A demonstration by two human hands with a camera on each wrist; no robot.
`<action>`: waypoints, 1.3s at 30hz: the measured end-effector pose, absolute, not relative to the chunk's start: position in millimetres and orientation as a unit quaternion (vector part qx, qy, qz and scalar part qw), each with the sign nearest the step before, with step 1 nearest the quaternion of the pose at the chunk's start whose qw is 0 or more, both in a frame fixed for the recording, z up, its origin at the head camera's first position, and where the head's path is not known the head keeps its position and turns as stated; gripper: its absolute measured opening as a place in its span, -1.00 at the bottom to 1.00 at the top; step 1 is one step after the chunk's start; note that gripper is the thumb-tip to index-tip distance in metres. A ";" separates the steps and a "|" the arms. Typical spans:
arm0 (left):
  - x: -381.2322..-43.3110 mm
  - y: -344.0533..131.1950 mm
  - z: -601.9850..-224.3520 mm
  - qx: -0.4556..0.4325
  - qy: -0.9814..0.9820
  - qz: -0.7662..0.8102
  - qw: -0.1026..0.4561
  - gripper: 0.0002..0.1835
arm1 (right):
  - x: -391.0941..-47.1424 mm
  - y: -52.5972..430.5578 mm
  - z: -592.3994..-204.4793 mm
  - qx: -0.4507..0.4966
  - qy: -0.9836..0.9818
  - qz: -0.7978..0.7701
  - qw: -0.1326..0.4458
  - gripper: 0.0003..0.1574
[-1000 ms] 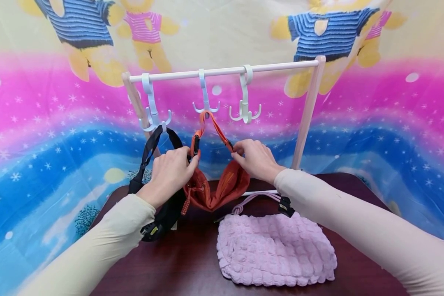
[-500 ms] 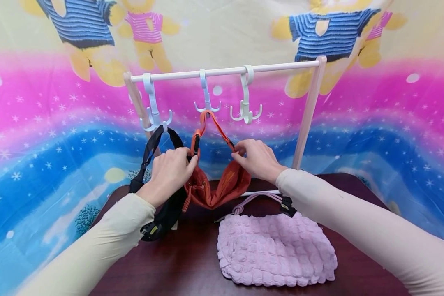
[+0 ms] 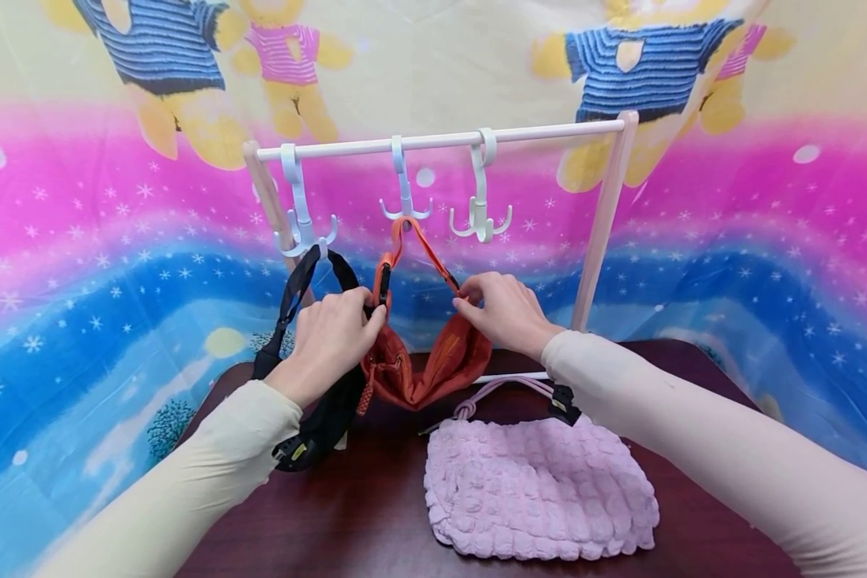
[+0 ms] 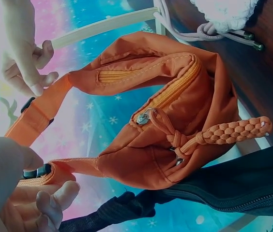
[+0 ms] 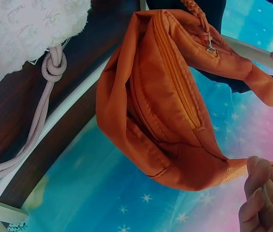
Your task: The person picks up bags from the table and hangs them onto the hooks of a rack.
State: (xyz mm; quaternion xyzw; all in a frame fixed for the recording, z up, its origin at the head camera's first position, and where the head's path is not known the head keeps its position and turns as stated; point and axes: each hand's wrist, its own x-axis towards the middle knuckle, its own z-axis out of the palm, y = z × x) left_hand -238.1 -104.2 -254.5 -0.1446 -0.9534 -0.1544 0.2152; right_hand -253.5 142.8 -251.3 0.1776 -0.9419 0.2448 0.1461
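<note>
An orange waist bag (image 3: 457, 360) hangs by its strap (image 3: 428, 250) from the middle white hook (image 3: 405, 202). My left hand (image 3: 332, 335) grips the left side of the strap by a black buckle, which shows between thumb and fingers in the left wrist view. On the other side, my right hand (image 3: 507, 311) pinches the strap between thumb and fingertips, just above the bag's body. The bag sags in a V between both hands, over the table. Its zipper (image 4: 175, 89) and braided pull (image 4: 235, 131) face the left wrist camera.
A black bag (image 3: 335, 409) hangs from the left hook (image 3: 302, 221), close beside my left hand. The right hook (image 3: 480, 213) carries nothing. A pink puffy bag (image 3: 542, 490) lies on the dark table (image 3: 318, 514), below my right forearm. The rack's rail (image 3: 549, 131) spans above.
</note>
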 end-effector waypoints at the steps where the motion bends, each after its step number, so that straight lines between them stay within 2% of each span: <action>1: -238.1 -104.3 -254.8 -0.145 -0.953 -0.155 0.215 -0.64 | -253.3 142.8 -251.4 0.177 -0.942 0.245 0.146 -0.68; 39: -233.5 -104.4 -257.5 -0.149 -0.953 -0.153 0.213 -0.64 | -253.1 148.2 -253.2 0.175 -0.939 0.249 0.161 -0.70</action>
